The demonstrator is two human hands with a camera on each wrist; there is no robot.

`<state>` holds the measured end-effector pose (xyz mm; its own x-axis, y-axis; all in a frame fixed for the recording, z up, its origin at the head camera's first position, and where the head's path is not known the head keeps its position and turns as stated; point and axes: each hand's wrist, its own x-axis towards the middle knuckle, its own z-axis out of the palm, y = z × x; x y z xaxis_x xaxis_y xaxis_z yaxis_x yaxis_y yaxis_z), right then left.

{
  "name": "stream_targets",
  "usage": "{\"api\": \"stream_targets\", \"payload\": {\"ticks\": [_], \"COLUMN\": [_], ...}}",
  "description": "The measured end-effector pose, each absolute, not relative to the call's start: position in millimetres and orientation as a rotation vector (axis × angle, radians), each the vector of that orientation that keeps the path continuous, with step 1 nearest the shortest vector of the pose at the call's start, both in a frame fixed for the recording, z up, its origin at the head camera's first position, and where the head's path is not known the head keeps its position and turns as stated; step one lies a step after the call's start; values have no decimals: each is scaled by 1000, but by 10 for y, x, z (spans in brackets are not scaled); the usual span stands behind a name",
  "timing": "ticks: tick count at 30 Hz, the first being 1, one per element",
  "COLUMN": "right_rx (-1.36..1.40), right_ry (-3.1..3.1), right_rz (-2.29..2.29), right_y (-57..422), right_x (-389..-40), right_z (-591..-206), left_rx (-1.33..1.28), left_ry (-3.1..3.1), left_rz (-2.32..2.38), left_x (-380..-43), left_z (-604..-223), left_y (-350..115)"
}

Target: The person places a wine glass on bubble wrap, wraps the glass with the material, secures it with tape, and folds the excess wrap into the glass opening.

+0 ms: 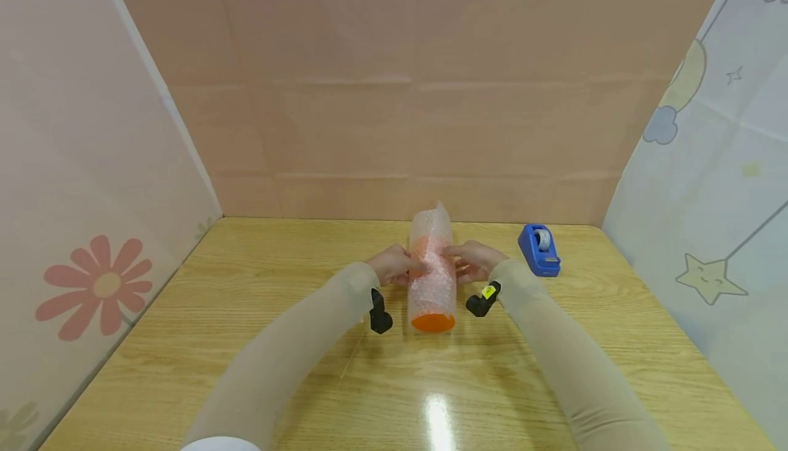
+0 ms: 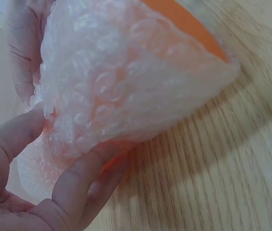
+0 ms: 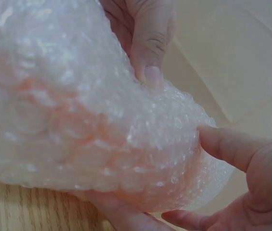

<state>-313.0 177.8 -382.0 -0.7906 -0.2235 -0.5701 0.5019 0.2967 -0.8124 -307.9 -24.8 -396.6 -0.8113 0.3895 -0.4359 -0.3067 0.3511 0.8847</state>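
An orange object wrapped in clear bubble wrap (image 1: 432, 290) lies lengthwise on the wooden table. Its flat orange end (image 1: 434, 323) shows uncovered at the near side; the rest is seen only through the bubbles. From the left side my left hand (image 1: 392, 265) grips the wrapped roll, thumb on top and fingers tucked beneath, as the left wrist view shows. Opposite it, my right hand (image 1: 477, 260) holds the roll the same way, its thumb (image 3: 227, 147) pressing the wrap. Both wrist views show the roll narrowing around the middle. What kind of object is inside cannot be told.
A blue tape dispenser (image 1: 539, 252) with a roll of tape stands at the back right of the table (image 1: 277, 266). Near my left wrist lies a thin pale strip (image 1: 352, 357). Cloth-like walls close off the back and both sides.
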Motion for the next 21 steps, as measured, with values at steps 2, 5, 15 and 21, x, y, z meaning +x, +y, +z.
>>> {"api": "stream_targets", "payload": {"ticks": [2,5,15,21], "right_rx": [239,199,-71,-41], "right_ry": [1975,1980,2061,2349], "right_rz": [-1538,-1529,-1505,-1832], "right_y": [1785,1806,2203,2691], "right_x": [-3137,-3144,-3200,-3316], "right_z": [-3830,-3857,-3751,-3514], "left_rx": [70,59,39,36], "left_ry": [2023,2025,2006,2031], "left_rz": [1509,1516,1539,1521], "left_x": [-3084,-3087,-3068,-3063], "left_z": [-3966,-3966,-3975,-3990], "left_y": [-243,-234,-215,-224]}}
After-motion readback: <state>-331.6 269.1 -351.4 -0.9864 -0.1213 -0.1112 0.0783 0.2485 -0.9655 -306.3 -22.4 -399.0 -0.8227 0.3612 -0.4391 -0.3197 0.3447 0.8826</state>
